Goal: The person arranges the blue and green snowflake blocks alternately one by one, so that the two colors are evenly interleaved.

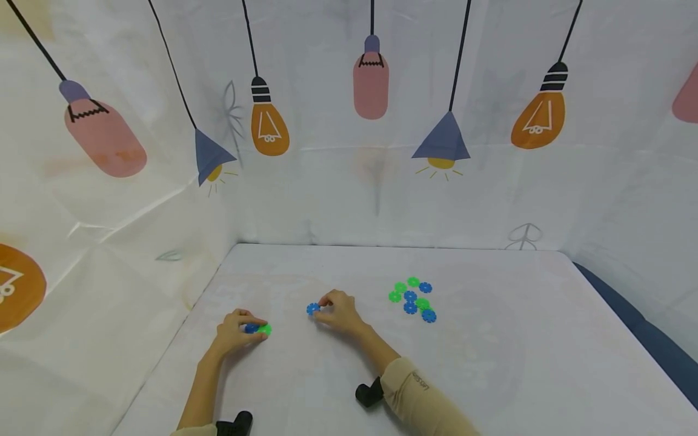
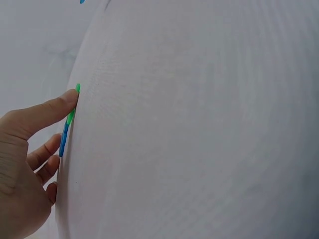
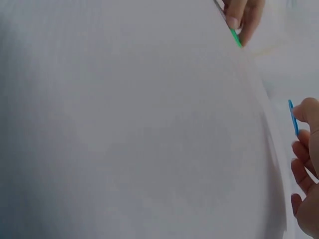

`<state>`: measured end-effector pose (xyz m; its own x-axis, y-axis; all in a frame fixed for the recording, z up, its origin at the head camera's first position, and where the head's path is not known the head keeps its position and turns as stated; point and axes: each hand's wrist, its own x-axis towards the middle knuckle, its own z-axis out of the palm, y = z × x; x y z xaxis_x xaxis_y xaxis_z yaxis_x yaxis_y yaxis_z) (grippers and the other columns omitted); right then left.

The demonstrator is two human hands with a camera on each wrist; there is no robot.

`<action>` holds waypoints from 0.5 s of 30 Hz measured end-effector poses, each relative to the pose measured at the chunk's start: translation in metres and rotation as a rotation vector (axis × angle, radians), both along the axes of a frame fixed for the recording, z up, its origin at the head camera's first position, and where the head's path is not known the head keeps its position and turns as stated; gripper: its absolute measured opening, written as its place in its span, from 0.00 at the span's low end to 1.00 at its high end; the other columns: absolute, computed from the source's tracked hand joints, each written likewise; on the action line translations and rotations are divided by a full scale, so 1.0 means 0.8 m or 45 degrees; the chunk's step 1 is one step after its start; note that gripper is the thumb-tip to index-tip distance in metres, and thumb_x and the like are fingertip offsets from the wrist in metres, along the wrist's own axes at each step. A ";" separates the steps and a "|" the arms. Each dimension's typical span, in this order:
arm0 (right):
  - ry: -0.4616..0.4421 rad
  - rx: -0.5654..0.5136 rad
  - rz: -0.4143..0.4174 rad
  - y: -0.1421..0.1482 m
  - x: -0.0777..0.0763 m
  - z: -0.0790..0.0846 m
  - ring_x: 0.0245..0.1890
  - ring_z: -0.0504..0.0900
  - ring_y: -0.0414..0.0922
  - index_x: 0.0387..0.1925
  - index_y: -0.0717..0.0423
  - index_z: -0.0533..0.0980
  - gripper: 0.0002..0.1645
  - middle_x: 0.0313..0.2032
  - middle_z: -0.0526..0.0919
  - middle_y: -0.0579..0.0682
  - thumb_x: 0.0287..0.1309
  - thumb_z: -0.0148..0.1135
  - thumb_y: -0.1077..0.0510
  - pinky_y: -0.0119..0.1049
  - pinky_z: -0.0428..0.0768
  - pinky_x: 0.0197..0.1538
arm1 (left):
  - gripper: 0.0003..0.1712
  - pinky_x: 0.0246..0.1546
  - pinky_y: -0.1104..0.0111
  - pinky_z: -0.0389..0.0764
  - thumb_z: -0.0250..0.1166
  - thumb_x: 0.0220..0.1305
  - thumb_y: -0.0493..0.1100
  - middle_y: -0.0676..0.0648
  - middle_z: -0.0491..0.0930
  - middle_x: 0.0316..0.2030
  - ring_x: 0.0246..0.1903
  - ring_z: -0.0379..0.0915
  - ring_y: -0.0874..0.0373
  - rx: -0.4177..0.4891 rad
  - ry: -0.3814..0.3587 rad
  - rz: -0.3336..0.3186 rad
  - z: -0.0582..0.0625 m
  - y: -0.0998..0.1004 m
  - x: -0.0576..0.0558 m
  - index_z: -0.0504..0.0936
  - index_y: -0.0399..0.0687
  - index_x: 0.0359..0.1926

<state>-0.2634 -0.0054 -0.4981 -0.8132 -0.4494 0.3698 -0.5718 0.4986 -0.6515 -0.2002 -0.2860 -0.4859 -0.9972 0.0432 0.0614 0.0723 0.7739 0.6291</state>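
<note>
My left hand grips a green notched plastic disc between thumb and fingers. A blue disc adjoins it on the palm side; in the left wrist view the green disc and blue disc form one thin line, seen edge-on. To the right, my right hand pinches another blue notched disc by its edge. The right wrist view shows that blue disc raised off the table, apart from the green disc in the left hand.
On the white table, several loose green discs and blue discs lie in a cluster right of my right hand, some overlapping. A white sheet printed with lamps hangs behind the table and along its left side.
</note>
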 end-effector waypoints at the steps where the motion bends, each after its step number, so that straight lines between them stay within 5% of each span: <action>1: -0.006 0.013 0.008 -0.006 0.003 0.001 0.38 0.76 0.43 0.33 0.57 0.81 0.13 0.33 0.82 0.48 0.48 0.66 0.52 0.41 0.66 0.43 | 0.17 0.48 0.37 0.58 0.76 0.45 0.47 0.38 0.73 0.46 0.49 0.65 0.40 -0.003 0.001 0.001 0.000 0.000 0.000 0.87 0.45 0.37; 15: 0.049 0.288 0.068 -0.070 0.034 -0.001 0.41 0.72 0.37 0.34 0.49 0.81 0.14 0.36 0.78 0.41 0.49 0.66 0.45 0.34 0.59 0.44 | 0.17 0.48 0.38 0.59 0.76 0.45 0.48 0.39 0.73 0.44 0.48 0.65 0.41 -0.015 0.004 0.024 -0.001 0.002 0.000 0.88 0.45 0.37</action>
<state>-0.2362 -0.0615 -0.4986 -0.7733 -0.5665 0.2849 -0.6236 0.5978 -0.5038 -0.2001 -0.2844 -0.4864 -0.9976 0.0251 0.0638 0.0594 0.7825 0.6199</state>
